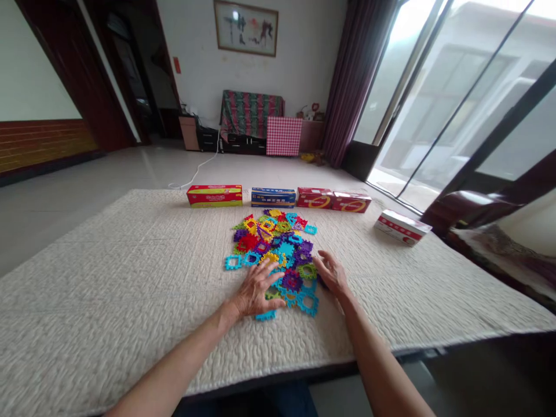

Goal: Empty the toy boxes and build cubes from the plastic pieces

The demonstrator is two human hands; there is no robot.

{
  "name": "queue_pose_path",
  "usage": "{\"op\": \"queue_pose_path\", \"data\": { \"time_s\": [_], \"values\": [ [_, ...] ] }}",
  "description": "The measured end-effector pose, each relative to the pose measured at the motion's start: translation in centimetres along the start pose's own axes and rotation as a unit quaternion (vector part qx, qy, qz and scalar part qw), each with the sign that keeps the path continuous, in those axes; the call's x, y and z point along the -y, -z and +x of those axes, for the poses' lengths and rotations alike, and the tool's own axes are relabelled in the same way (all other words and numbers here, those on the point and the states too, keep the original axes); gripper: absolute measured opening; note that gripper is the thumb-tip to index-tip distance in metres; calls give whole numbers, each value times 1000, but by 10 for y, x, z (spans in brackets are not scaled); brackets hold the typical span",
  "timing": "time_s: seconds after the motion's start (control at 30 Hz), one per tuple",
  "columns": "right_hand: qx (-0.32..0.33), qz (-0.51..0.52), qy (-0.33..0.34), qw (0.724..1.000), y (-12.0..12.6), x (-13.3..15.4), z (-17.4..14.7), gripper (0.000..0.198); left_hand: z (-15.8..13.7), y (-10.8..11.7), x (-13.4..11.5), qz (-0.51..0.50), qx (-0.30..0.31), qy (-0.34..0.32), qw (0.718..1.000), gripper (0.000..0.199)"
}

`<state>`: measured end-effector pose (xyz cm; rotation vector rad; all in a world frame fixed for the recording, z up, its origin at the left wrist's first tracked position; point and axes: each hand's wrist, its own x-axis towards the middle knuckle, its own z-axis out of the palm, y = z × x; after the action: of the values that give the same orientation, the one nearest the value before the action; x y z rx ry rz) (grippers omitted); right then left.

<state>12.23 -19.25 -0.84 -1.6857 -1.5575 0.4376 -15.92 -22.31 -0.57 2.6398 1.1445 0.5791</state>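
A heap of colourful plastic interlocking pieces [285, 250] lies on the quilted cover, in blue, purple, yellow, red and green, many of them square frames with toothed edges. My left hand [259, 288] rests on the near left part of the heap, fingers spread, covering some pieces. At the heap's right edge is my right hand [330, 272], its fingers apart and curved beside a green square piece [307, 271]. A dark piece shows partly under that hand. Near my left thumb lie a purple piece [291, 281] and a light blue square frame [308, 303].
Beyond the heap stand a red and yellow-green box [214, 196], a blue box [273, 197] and two red boxes [333, 200] in a row. A white and red box [402, 227] sits at the right. The cream quilted cover [130, 278] ends at a near edge.
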Motion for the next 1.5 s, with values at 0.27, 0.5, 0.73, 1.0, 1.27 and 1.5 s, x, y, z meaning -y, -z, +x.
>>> {"op": "queue_pose_path", "data": {
  "time_s": [0.27, 0.5, 0.73, 1.0, 1.27, 1.5],
  "values": [
    [-11, 53, 46, 997, -26, 21, -24, 50, -10, -2, -24, -1, 36, 51, 998, 85],
    [116, 31, 156, 980, -12, 16, -39, 75, -9, -11, -25, 17, -20, 62, 998, 77],
    [118, -111, 258, 952, -12, 20, -64, 87, 0, -29, -14, 17, -93, 29, 995, 70],
    [26, -64, 328, 942, -22, 21, -62, 49, 15, -33, -1, -21, -150, -41, 988, 48],
    [8, -38, 299, 954, -23, 21, -57, 52, 24, -29, -1, -52, -184, -50, 980, 35],
    [1, -46, 298, 953, -27, 23, -55, 49, 30, -25, -1, -74, -178, -43, 980, 35]
  ]
}}
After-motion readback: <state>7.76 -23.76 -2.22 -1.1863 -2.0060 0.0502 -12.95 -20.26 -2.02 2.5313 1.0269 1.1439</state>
